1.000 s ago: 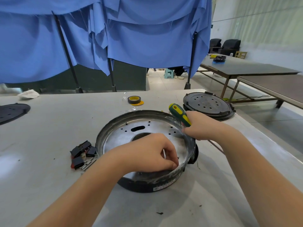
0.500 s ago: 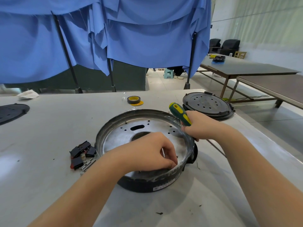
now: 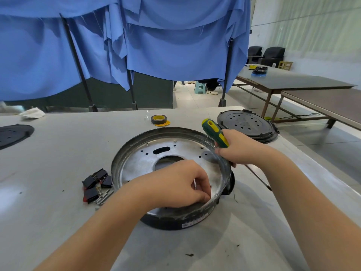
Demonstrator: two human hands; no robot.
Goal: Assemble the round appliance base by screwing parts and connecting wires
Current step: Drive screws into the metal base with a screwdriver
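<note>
While the round base point(image 3: 172, 177) sits on the grey table point(image 3: 58, 153) directly in front of the person, work is seen at its near-right inner edge. The left hand point(image 3: 175, 184) is held inside the base, fingers curled tight with thumb and fingertips pinched together on something small and pale, probably a screw; the item is too small to be named with certainty. The right hand point(image 3: 240, 149) rests on the base's right rim, fingers wrapped around a green-and-yellow screwdriver point(image 3: 215, 133); the shaft is angled down outside the base, its tip clear of any screw.

Left of the base, a heap of black and red connectors with loose metal pins point(image 3: 97, 184) lies unused. Beyond the base, a roll of tape point(image 3: 158, 119) is noted; to its far right, a black perforated cover point(image 3: 247, 124) is not yet fitted.

Judged progress: early. No wires are visible in the base, several holes appear open, and no driving has begun here. Screwing, wiring and the cover seemingly remain.
</note>
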